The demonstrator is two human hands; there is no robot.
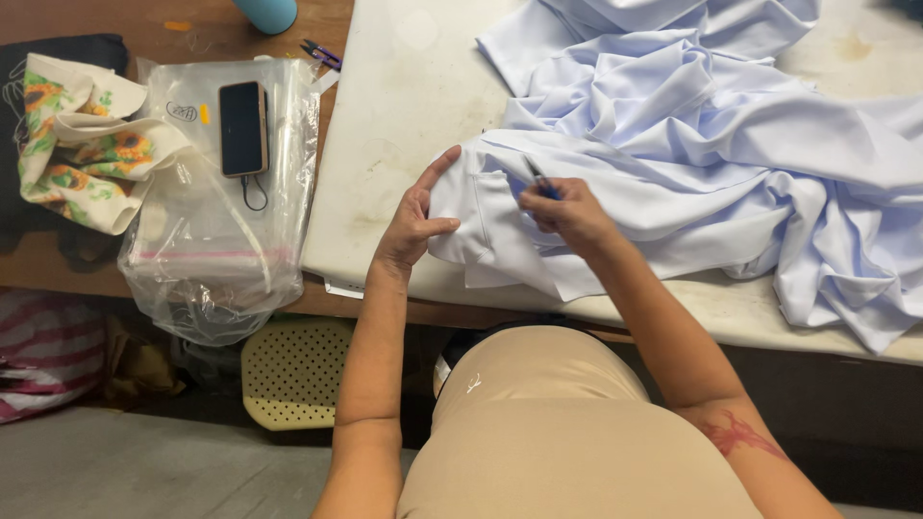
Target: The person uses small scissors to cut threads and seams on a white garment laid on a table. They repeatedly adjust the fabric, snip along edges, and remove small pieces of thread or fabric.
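Note:
A large pale blue garment (pixel 692 144) lies crumpled over the white worktable (pixel 394 115). My left hand (pixel 415 219) pinches a folded edge of this fabric near the table's front, thumb and forefinger spread along it. My right hand (pixel 567 213) rests on the same piece, fingers closed around a small blue tool (pixel 544 188), whose tip touches the cloth. A patch pocket shape shows between the two hands.
A clear plastic bag (pixel 216 221) with a black phone (pixel 242 128) on top sits at the left. Sunflower-print cloth (pixel 82 144) lies beside it. Small snips (pixel 322 53) and a teal cup (pixel 266 13) are further back. A yellow perforated stool (pixel 293 370) stands below.

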